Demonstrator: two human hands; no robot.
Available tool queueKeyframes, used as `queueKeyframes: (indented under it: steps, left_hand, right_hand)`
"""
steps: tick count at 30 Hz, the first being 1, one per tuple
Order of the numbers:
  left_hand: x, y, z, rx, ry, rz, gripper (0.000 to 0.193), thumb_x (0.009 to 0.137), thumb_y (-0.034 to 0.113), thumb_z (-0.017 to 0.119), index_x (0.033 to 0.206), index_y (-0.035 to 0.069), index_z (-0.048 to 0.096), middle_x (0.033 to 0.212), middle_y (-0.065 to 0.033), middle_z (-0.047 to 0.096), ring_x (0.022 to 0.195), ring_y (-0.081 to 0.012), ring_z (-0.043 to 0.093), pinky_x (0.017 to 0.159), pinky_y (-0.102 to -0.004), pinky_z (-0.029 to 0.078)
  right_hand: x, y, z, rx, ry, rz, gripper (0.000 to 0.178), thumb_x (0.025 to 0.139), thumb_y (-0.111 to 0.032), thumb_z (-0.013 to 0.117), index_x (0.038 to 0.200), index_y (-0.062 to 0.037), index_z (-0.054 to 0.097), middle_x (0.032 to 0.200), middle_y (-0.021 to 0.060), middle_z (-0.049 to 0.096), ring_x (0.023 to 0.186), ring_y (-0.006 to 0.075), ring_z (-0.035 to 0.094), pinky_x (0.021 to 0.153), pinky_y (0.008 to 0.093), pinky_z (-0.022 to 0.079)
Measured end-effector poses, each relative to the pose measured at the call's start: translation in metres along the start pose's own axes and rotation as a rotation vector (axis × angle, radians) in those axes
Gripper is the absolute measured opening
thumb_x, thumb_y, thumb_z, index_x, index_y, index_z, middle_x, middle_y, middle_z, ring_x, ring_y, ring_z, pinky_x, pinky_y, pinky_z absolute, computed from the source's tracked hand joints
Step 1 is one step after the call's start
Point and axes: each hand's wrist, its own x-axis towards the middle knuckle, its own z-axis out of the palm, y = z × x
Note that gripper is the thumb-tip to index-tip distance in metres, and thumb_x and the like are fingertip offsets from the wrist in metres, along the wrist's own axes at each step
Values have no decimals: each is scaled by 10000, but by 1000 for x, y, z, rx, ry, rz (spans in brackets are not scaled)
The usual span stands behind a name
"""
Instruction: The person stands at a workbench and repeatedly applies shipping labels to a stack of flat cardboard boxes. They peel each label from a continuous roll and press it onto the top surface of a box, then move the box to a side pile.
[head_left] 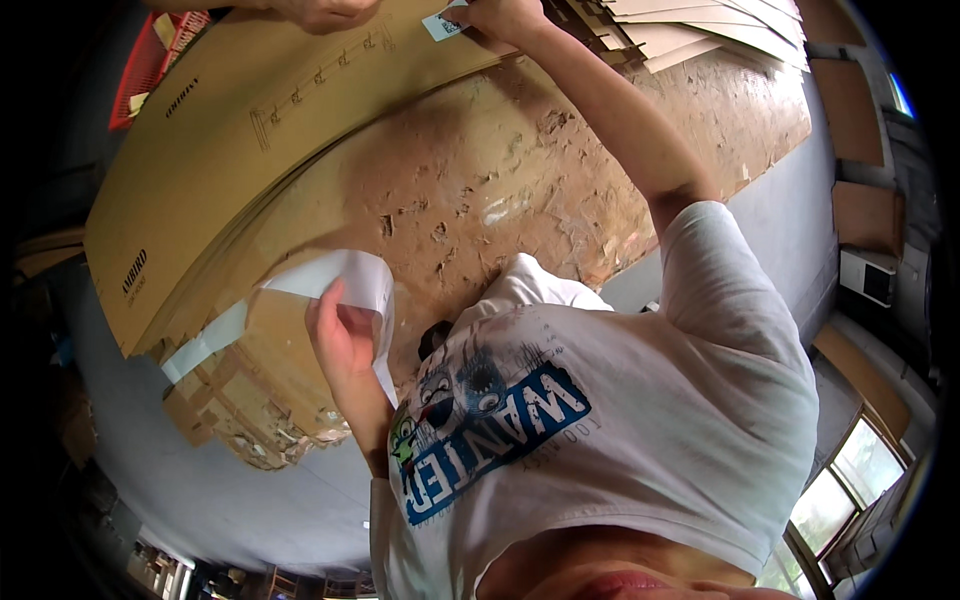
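A small white label point(436, 27) with a square black code on it is at the top of the view, over the upper face of a large flat brown cardboard sheet point(210, 170). The person's right hand point(505, 22) holds it by its upper right edge, thumb and fingers drawn narrow; whether the label's underside touches the board cannot be told. The right arm stretches forward across the desk point(460, 190) to reach it.

The left hand point(348, 338) is well apart from the label, nearer the body, its fingers loosely curled against a long white strip point(300, 272). The strip bends round beside the hand and trails off to the left; how firmly the fingers grip it cannot be told.

The cardboard sheet lies on top of other sheets, their edges showing along the near side, and carries black printing and a line drawing. A co-worker's hand point(325, 12) is at the top edge over the same sheet, cut off by the frame, its grasp unclear. The desk's brown surface is scuffed and torn. A red basket point(135, 80) stands beyond the sheet at the upper left, and a pile of cardboard pieces point(710, 25) lies at the upper right. Grey floor point(310, 510) surrounds the desk.
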Motion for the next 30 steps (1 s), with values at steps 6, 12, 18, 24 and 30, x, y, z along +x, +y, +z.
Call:
queueKeyframes:
  steps: [6,12,18,24,30]
  left_hand:
    - [-4,3,6,-2,-46,21,215,814,58,584,1015,-16,568,985,-98,616,892,-223,612,734,-333,503]
    - [-20,7,6,1,-7,64,212,801,55,594,1008,19,565,954,-73,610,845,-197,610,634,-300,490]
    - [-40,2,1,50,119,84,158,776,69,620,921,88,560,860,-20,595,719,-162,588,485,-260,405]
    - [-48,-1,10,112,-6,79,180,815,79,566,977,0,555,887,-84,605,735,-199,608,488,-284,449]
    - [-52,2,20,148,36,98,191,816,70,570,990,-5,555,908,-85,601,760,-190,605,537,-266,473]
  right_hand:
    - [0,5,15,-328,142,-118,349,768,-360,641,887,-31,639,777,173,663,748,311,664,647,400,524]
    - [-14,30,-1,-238,356,19,568,774,-393,651,1121,23,476,817,186,650,804,310,650,685,390,513]
    - [-72,102,33,46,541,-100,217,812,-308,614,872,-101,584,796,97,644,724,328,613,651,426,487]
    - [-115,119,54,144,650,-94,286,817,-300,631,1037,-118,609,1029,90,613,911,283,591,719,376,483]
    - [-83,91,46,-150,727,-170,473,837,-370,602,1169,-37,557,1238,112,523,1115,306,485,913,397,399]
